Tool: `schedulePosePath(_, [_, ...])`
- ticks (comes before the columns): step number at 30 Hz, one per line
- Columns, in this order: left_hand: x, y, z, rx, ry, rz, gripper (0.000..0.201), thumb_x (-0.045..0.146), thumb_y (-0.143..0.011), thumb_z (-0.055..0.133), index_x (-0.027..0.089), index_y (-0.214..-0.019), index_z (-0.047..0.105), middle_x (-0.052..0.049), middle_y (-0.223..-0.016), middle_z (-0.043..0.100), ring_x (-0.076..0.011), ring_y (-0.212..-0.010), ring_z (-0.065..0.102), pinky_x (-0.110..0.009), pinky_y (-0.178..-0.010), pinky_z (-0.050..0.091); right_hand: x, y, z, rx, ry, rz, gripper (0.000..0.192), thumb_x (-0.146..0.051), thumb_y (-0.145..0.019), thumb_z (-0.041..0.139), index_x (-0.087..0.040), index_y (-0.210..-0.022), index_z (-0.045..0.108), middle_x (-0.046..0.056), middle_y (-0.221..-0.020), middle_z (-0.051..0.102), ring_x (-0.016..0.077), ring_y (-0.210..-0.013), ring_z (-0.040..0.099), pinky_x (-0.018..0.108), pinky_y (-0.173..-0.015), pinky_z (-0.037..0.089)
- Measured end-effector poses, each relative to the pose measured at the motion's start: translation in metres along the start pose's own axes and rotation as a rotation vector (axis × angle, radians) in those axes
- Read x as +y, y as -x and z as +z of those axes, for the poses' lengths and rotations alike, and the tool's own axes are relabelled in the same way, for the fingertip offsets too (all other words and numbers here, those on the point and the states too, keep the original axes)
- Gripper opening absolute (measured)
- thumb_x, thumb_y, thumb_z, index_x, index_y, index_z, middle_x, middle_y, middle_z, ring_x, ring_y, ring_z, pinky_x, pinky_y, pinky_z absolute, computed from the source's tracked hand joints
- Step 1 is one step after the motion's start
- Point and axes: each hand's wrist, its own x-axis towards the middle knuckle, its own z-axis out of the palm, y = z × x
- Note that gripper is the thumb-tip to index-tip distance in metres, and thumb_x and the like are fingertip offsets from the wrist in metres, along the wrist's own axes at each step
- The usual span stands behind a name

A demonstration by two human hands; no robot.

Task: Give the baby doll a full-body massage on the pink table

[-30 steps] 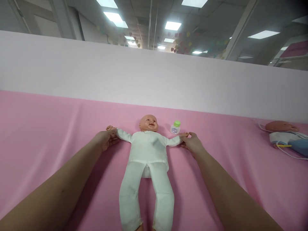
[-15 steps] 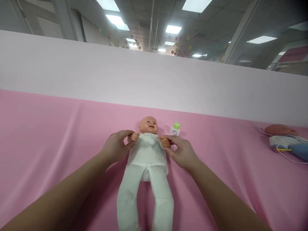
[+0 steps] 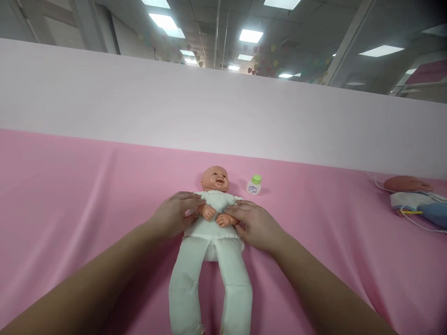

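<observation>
Bearing seemingly illegible label print (image 3: 253,189), a bottle (image 3: 254,184) sits near the doll (image 3: 214,232).

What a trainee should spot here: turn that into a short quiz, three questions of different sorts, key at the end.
1. Multiple choice. Which part of the white-clothed doll is the left hand on?
A) its head
B) its leg
C) its arm

2. True or false. The green-capped bottle is in the right hand.

3. Fill in the missing colour. The second doll, at the right edge of the view, wears white and ____.

Key:
1. C
2. False; the bottle sits on the pink surface, apart from both hands.
3. Blue
</observation>
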Motion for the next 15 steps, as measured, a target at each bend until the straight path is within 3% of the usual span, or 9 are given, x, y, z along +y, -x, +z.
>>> schedulePosePath(2, [-0.001,-0.001,0.000,0.043,0.035,-0.051,0.039,0.037,-0.086,0.068,0.033,-0.123,0.078,-0.003,-0.130,0.076,-0.0335,-0.127,0.064,-0.047,-0.111,0.050,0.006,0.003,-0.003,0.062,-0.103,0.084,0.036,-0.014,-0.091,0.062,-0.032,-0.119,0.075,0.000,-0.120,0.079,0.0248,-0.114,0.072,0.047,-0.108,0.054])
schedulePosePath(5, [-0.008,-0.003,-0.003,0.160,0.162,-0.222,0.038,0.042,-0.085,0.071,0.035,-0.122,0.076,-0.002,-0.125,0.077,-0.0314,-0.117,0.069,-0.042,-0.102,0.054,0.024,0.007,-0.006,0.246,-0.279,0.353,0.032,-0.029,-0.089,0.070,-0.031,-0.121,0.073,0.002,-0.119,0.079,0.0266,-0.111,0.074,0.044,-0.097,0.061])
schedulePosePath(9, [-0.029,-0.006,-0.009,0.272,0.557,-0.418,0.038,0.049,-0.081,0.077,0.027,-0.112,0.075,-0.006,-0.115,0.078,-0.0298,-0.108,0.073,-0.039,-0.093,0.058,0.062,0.012,-0.009,0.501,-0.433,0.754,0.049,-0.039,-0.084,0.075,-0.027,-0.130,0.065,0.005,-0.114,0.078,0.0283,-0.104,0.076,0.045,-0.092,0.064])
schedulePosePath(12, [-0.045,-0.010,-0.014,0.306,0.824,-0.548,0.036,0.047,-0.081,0.080,0.021,-0.105,0.071,-0.009,-0.112,0.077,-0.0279,-0.102,0.074,-0.040,-0.091,0.061,0.091,0.017,-0.007,0.586,-0.616,0.917,0.065,-0.037,-0.081,0.078,-0.025,-0.140,0.054,0.009,-0.123,0.075,0.0275,-0.106,0.076,0.041,-0.089,0.067])
schedulePosePath(15, [-0.055,-0.014,-0.018,0.354,0.995,-0.784,0.026,0.035,-0.088,0.076,0.017,-0.104,0.066,-0.010,-0.101,0.076,-0.0252,-0.091,0.075,-0.041,-0.087,0.063,0.111,0.023,-0.003,0.620,-0.682,0.983,0.061,-0.033,-0.077,0.080,-0.021,-0.133,0.058,0.014,-0.125,0.073,0.0290,-0.102,0.078,0.042,-0.080,0.070])
